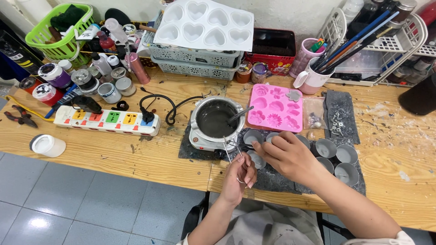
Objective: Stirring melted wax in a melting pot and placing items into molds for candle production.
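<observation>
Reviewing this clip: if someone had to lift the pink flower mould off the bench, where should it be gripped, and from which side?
Probably the pink flower mould by its right rim, coming from the right: it lies flat, the rim is a thin flat lip, and the melting pot with its spoon crowds the left edge. The right hand is nearest.

Left hand (238, 174) curled, apparently pinching; right hand (287, 156) bent, fingers down.

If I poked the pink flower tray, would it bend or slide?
The pink flower tray looks like soft rubbery material, so it would probably flex rather than stay stiff. It lies flat on the wooden table and seems thin, so likely light. Rubbery stuff usually grips, so it may resist sliding.
</observation>
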